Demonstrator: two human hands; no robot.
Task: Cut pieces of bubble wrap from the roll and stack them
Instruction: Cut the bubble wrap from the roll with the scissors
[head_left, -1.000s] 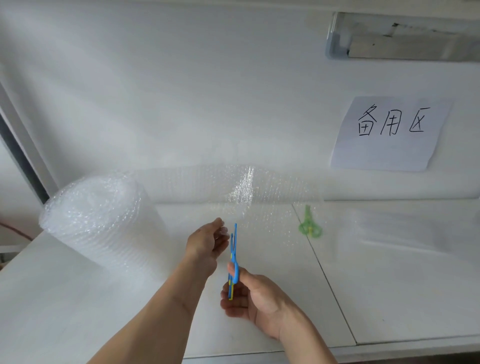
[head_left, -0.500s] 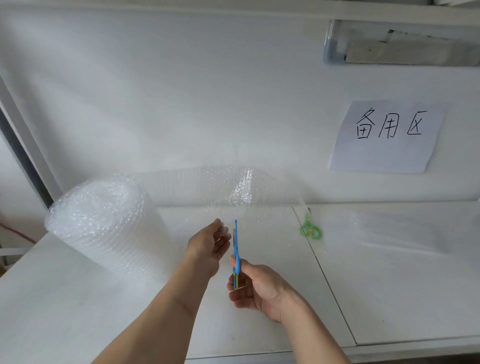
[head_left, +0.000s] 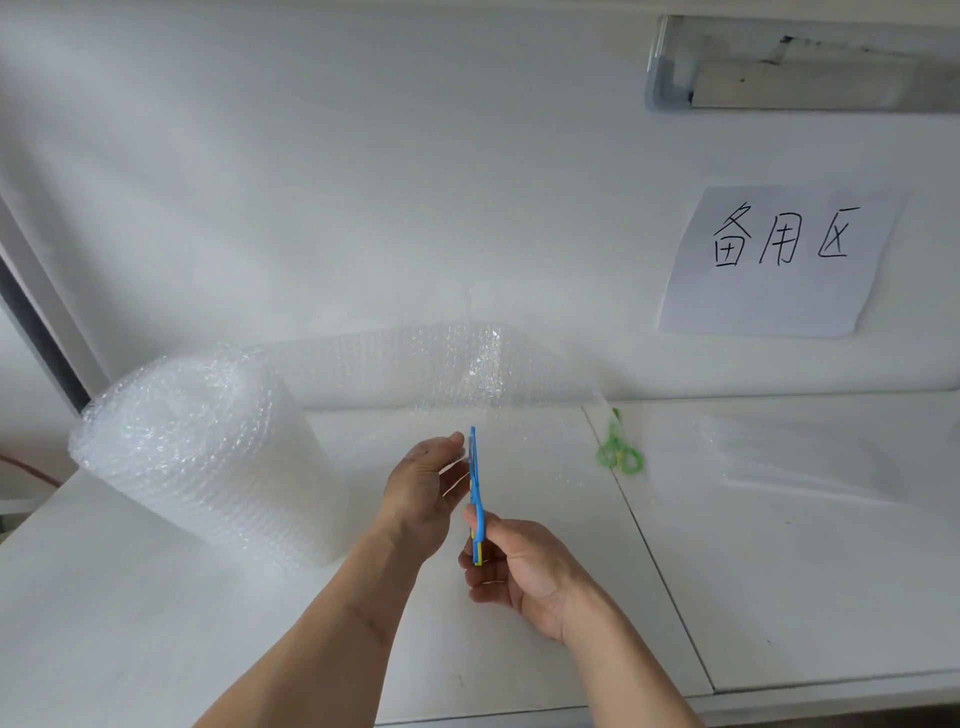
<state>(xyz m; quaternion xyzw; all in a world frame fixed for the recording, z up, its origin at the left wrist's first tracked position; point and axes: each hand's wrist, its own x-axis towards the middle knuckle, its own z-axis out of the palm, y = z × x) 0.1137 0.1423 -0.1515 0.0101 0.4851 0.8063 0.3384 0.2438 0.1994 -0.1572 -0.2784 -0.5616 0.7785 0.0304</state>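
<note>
White table, smooth, seam right of centre; white wall behind, paper sign far right. Bumpy clear bubble wrap roll left, sheet unrolled rightward. Left hand pinches sheet edge. Right hand grips blue scissors. Green scissors under sheet, right.

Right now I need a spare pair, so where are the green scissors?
In the head view, the green scissors lie flat on the table, right of centre, under the edge of the unrolled bubble wrap, beside the tabletop seam.
</note>
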